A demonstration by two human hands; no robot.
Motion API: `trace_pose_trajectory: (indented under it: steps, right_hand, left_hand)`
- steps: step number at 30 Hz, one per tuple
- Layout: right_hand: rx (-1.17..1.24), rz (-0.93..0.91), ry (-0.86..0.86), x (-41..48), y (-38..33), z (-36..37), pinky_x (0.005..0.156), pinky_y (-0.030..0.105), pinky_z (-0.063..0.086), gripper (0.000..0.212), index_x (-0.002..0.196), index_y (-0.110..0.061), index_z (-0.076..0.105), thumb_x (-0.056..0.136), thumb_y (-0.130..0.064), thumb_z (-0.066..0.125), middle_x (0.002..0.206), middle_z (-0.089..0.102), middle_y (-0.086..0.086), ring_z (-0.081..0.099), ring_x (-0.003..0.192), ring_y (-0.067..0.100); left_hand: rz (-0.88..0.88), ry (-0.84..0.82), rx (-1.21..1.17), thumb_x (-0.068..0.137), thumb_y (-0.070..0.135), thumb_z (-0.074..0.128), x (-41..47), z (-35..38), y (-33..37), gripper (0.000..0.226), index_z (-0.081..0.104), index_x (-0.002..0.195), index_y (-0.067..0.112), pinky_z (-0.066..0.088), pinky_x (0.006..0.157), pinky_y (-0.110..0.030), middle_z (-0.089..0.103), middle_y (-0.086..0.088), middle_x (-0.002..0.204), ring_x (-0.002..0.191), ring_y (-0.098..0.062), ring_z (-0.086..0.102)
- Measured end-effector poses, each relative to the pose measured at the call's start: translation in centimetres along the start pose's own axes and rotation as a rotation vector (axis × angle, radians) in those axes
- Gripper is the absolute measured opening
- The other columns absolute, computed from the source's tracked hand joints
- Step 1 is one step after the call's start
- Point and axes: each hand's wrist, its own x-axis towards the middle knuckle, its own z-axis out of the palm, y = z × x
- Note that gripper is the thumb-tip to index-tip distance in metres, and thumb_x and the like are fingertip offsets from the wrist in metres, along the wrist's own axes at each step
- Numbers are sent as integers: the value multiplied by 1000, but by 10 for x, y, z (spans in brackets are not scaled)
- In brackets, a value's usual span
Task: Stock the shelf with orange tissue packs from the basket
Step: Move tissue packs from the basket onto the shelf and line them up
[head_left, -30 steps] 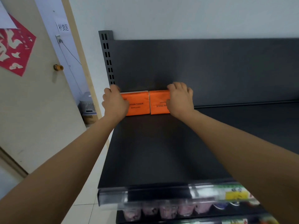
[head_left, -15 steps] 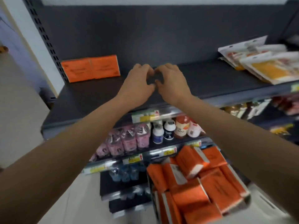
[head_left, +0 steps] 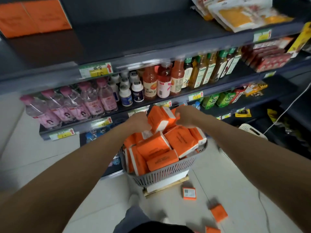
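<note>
A grey basket (head_left: 161,174) on the floor is piled with several orange tissue packs (head_left: 156,148). My left hand (head_left: 139,121) and my right hand (head_left: 185,117) are both down at the top of the pile. Their fingers curl round the raised orange tissue packs (head_left: 161,117) between them, left hand on the left side and right hand on the right. Whether they hold one pack or two is unclear. Two orange packs (head_left: 33,17) stand side by side at the back left of the dark top shelf (head_left: 134,36).
Snack bags (head_left: 239,12) lie at the right of the top shelf. Below are pink water bottles (head_left: 70,105) and drink bottles (head_left: 161,81). Loose orange packs (head_left: 189,193) lie on the floor by my feet. A white basket (head_left: 250,131) and cable are at right.
Both hands have left the two packs on the top shelf and come down to the basket, where they now grip packs. The view has tilted down.
</note>
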Motion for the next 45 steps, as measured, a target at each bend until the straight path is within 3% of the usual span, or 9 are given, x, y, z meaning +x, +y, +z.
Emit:
trace_pose_trajectory:
  steps: [8, 16, 24, 28, 30, 32, 36, 39, 45]
  right_hand:
    - [-70, 155, -288, 6, 16, 41, 96, 34, 46, 59, 136, -5, 44, 87, -28, 65, 134, 52, 12, 52, 122, 29]
    - [17, 291, -381, 14, 16, 50, 109, 38, 38, 101, 150, -2, -2, 83, -25, 71, 151, 30, 17, 38, 136, 33]
    - [84, 262, -399, 8, 15, 38, 109, 37, 37, 73, 147, -4, 26, 88, -19, 66, 147, 36, 13, 38, 135, 32]
    - [335, 192, -290, 7, 6, -3, 105, 35, 37, 48, 139, -2, 41, 94, -14, 54, 143, 44, 15, 43, 132, 31]
    - [320, 202, -241, 4, -3, -32, 103, 37, 39, 51, 137, -1, 42, 91, -13, 59, 140, 47, 15, 46, 128, 32]
    - [285, 194, -191, 2, -11, -62, 101, 38, 40, 53, 136, 1, 42, 88, -11, 62, 137, 46, 15, 46, 126, 32]
    - [367, 99, -33, -1, -26, -116, 102, 44, 45, 49, 127, 2, 51, 81, -7, 65, 129, 55, 16, 55, 115, 34]
    - [510, 62, 101, 0, -38, -146, 100, 46, 46, 65, 137, -1, 40, 77, -5, 67, 134, 49, 18, 53, 117, 36]
    - [888, -174, 216, 15, -74, -178, 90, 44, 49, 107, 152, -31, -5, 77, 11, 60, 141, 38, 6, 51, 115, 32]
  left_hand:
    - [-12, -199, 109, 79, 20, 69, 8, 44, -9, 61, 45, 133, 5, 46, 96, -33, 52, -11, 132, 118, -27, 53]
    - [-34, -210, 170, 76, 18, 73, 12, 54, -11, 62, 47, 131, 9, 46, 86, -28, 56, -8, 127, 113, -25, 55]
    - [-29, -167, 157, 75, 16, 70, 0, 14, -4, 58, 50, 128, 7, 49, 80, -28, 57, -9, 123, 108, -23, 57]
    - [-38, -105, 145, 80, 16, 68, -14, -22, 8, 67, 38, 139, 10, 46, 88, -30, 46, -9, 138, 121, -27, 50]
    - [-61, -92, 81, 82, 17, 66, -24, -44, 14, 70, 31, 143, 14, 51, 85, -34, 42, -8, 141, 120, -29, 50]
    - [-59, -45, 46, 82, 17, 66, -36, -67, 21, 63, 36, 138, 16, 54, 85, -39, 47, -8, 133, 112, -30, 54]
    - [-10, 182, 87, 81, 13, 66, -62, -115, 37, 47, 50, 125, 14, 46, 72, -29, 57, -8, 123, 100, -24, 55]
    - [-18, 366, 62, 80, 10, 67, -80, -152, 40, 46, 53, 124, 11, 46, 74, -27, 60, -10, 122, 107, -28, 57]
    - [-63, 602, -28, 81, 9, 65, -93, -215, 20, 42, 54, 122, 8, 44, 85, -30, 60, -13, 122, 107, -28, 57]
